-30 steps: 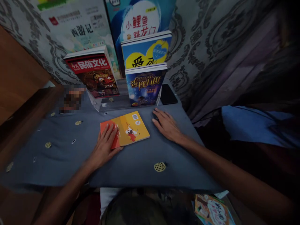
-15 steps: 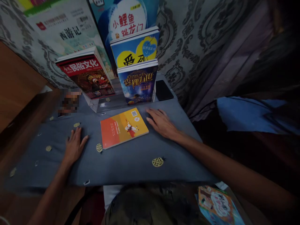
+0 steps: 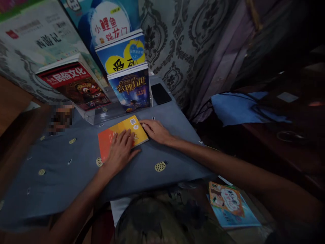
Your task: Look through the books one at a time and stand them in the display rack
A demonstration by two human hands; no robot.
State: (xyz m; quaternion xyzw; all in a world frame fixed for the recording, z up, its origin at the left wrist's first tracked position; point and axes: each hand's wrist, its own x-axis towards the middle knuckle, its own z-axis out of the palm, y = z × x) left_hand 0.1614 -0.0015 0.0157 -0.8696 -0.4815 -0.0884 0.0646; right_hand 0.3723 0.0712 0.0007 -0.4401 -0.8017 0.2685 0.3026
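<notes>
Orange book (image 3: 111, 137) is lying flat near the surface's (image 3: 76, 176) far edge, bare cloth spreading toward the near edge. Left hand (image 3: 120, 152) is pressing on its cover, fingers released and spread; right hand (image 3: 156, 130) is touching its right edge, fingers flat, gripping nothing.

1. Left hand (image 3: 121, 150): palm down, lying flat. Fingers (image 3: 126, 136) extended and slightly spread, pointing away from the body; nothing gripped.
2. Left forearm: bare, running from the lower left of the view up and rightward to the wrist, held nearly straight.
3. Right hand (image 3: 156, 130): palm down, flat. Fingers (image 3: 145, 124) held together and pointing left toward the left hand; nothing gripped.
4. Right forearm: bare, extended from the lower right of the view, long and nearly straight.
5. Hands lie close together, fingertips just apart.
</notes>
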